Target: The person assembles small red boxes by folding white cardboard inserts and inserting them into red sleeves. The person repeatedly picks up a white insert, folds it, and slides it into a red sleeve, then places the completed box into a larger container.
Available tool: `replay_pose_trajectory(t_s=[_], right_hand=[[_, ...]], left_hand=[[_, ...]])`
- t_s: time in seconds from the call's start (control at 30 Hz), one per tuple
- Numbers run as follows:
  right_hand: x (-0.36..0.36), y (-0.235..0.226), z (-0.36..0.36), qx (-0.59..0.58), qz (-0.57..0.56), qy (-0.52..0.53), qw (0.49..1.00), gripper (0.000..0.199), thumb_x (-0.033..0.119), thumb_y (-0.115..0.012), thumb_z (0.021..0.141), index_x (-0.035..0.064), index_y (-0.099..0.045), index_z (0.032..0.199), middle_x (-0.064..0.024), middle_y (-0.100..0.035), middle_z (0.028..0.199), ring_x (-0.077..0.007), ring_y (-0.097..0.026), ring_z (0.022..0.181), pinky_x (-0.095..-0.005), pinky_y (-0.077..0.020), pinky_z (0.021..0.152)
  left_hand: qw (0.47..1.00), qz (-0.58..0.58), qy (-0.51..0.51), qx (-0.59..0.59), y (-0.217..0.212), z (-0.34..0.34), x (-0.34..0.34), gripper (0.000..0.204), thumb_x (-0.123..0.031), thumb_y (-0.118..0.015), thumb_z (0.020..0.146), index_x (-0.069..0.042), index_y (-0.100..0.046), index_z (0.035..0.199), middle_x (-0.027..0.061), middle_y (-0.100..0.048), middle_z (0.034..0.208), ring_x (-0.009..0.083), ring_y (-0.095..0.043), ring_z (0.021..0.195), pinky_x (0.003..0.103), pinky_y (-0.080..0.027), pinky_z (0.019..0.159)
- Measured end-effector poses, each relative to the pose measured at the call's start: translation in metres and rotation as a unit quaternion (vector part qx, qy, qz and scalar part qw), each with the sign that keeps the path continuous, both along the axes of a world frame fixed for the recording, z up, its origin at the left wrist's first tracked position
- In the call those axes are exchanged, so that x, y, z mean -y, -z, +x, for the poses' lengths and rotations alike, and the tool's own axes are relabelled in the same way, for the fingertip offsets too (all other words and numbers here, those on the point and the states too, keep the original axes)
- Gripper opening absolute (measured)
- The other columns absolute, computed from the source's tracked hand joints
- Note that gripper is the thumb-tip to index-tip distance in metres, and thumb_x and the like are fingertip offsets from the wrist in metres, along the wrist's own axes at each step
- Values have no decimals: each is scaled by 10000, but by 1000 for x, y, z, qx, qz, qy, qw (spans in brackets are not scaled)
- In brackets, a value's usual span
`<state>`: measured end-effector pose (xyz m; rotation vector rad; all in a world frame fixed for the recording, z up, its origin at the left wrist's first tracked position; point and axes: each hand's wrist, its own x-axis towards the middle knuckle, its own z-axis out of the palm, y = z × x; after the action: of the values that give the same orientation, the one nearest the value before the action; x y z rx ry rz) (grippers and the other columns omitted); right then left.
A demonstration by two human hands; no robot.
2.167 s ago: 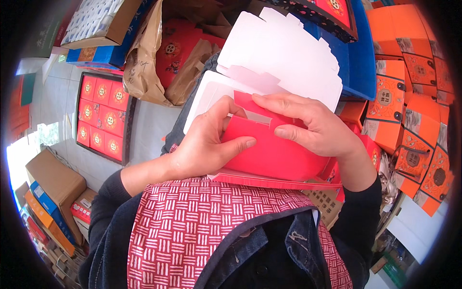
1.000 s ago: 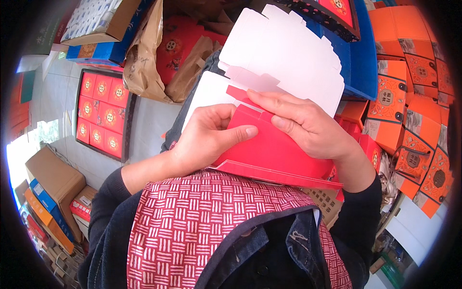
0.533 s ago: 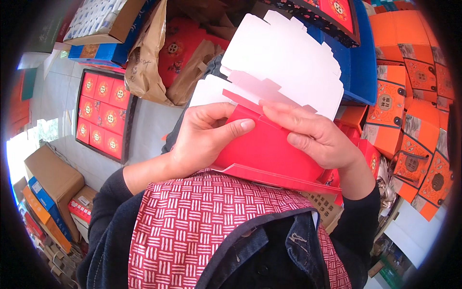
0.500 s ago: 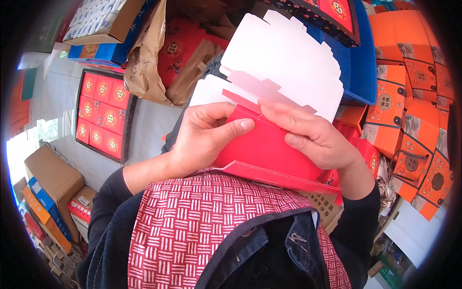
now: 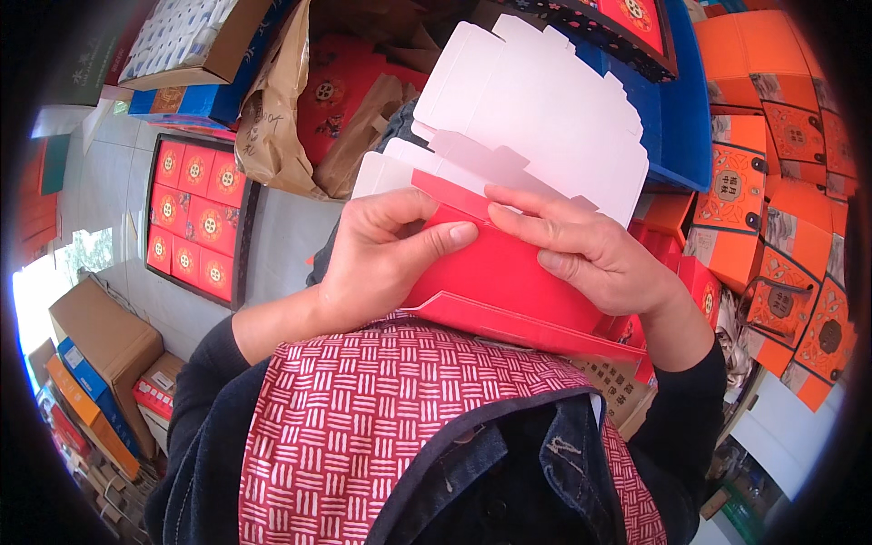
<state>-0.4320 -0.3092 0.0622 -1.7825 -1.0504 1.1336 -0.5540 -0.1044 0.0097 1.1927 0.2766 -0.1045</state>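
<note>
A red cardboard box blank (image 5: pixel 509 272), partly folded, lies across my lap with its red face up. My left hand (image 5: pixel 381 250) pinches its upper left edge, the thumb flat on the red panel and the fingers behind the fold. On the upper crease of the same blank, my right hand (image 5: pixel 590 259) grips with fingers over the folded flap and the thumb on the panel. Beyond both hands spread flat white cardboard sheets (image 5: pixel 536 100) with cut tabs, their white sides showing.
At the left, a black-framed tray (image 5: pixel 238 245) holds several small red boxes. A torn brown paper bag (image 5: pixel 277 118) with red cardboard stands ahead. Orange gift boxes (image 5: pixel 727 186) are stacked at the right, beside a blue bin (image 5: pixel 695 109). An open brown carton (image 5: pixel 104 331) sits at lower left.
Both hands keep almost the same grip on the red box blank. The flap and the blank have shifted very slightly, and the view has moved a little.
</note>
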Motion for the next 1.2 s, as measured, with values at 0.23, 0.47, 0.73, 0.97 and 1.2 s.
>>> replay_pose_trajectory(t_s=[0.23, 0.47, 0.73, 0.97, 1.2], right_hand=[[-3, -2, -4, 66, -6, -21, 998, 487, -3, -490, 899, 103, -482, 1374, -144, -394, 1451, -297, -428, 1289, -343, -359, 1043], [17, -18, 11, 24, 15, 14, 1000, 668, 162, -585, 874, 53, -294, 1466, -173, -430, 1419, -296, -493, 1232, -338, -375, 1031], [40, -3, -16, 149, 29, 311, 938, 534, 77, -554, 886, 5, -365, 1381, -195, -587, 1191, -258, -597, 1080, -335, -449, 923], [50, 64, -50, -11, 167, 519, 838, 461, 88, -560, 912, -6, -391, 1330, -128, -561, 1189, -193, -535, 1098, -313, -409, 958], [19, 71, -70, 42, 246, 569, 783, 579, 48, -525, 917, 3, -262, 1431, -148, -406, 1381, -229, -408, 1274, -333, -318, 1059]], left_hand=[[1000, -4, -4, 14, -1, 0, -2, 136, -117, -683, 867, 16, -682, 891, 57, -684, 784, 71, -615, 694, 200, -512, 605], [988, 95, 12, 120, -16, 28, -29, 129, -127, -687, 862, 1, -673, 875, 52, -685, 774, 79, -639, 688, 207, -518, 594], [601, 659, -103, 441, -86, 124, -16, 514, -255, -790, 744, -15, -579, 1145, 149, -613, 1115, 306, -621, 1025, 383, -523, 842], [750, 234, 532, 315, -40, 59, 9, 366, -166, -732, 797, 0, -624, 1106, 186, -643, 1067, 338, -631, 963, 380, -509, 849], [968, 22, 243, -63, 5, 5, 44, 393, -79, -625, 892, 50, -515, 1247, 140, -600, 1154, 209, -613, 1019, 313, -492, 894]])
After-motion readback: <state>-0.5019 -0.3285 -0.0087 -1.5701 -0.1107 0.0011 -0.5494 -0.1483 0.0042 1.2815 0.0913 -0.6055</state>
